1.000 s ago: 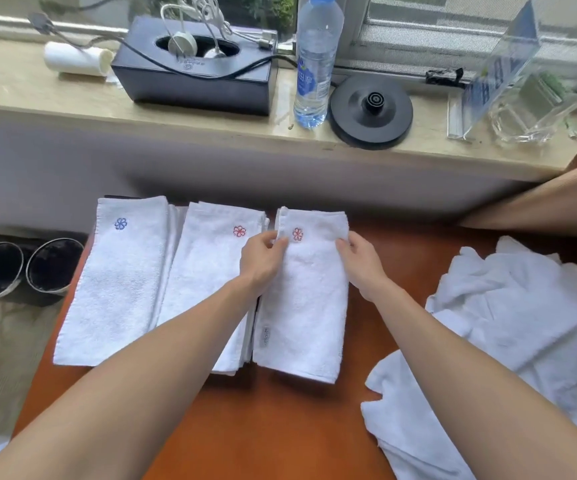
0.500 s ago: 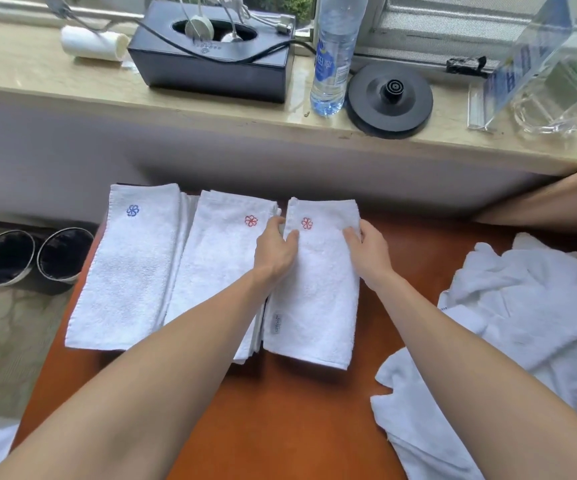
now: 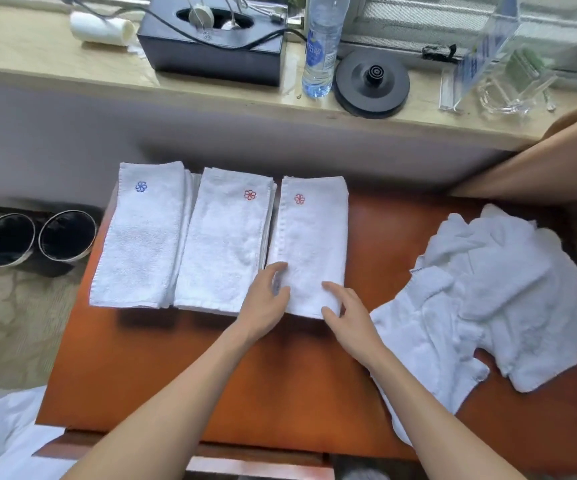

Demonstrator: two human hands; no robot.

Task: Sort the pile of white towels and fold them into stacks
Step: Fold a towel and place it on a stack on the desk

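Your left hand [image 3: 264, 301] rests its loosely spread, slightly blurred fingers [image 3: 277, 268] on the near left edge of the folded towel [image 3: 311, 237] marked with a red flower. Your right hand [image 3: 347, 315] lays straight fingers on that towel's near right corner. Just left of your left fingers sits a second red-flower stack [image 3: 224, 244], and beyond it a blue-flower stack [image 3: 141, 244]. Right of your right fingers, the loose towel pile [image 3: 494, 289] sprawls across the orange-brown surface [image 3: 245, 375], close beside your right forearm.
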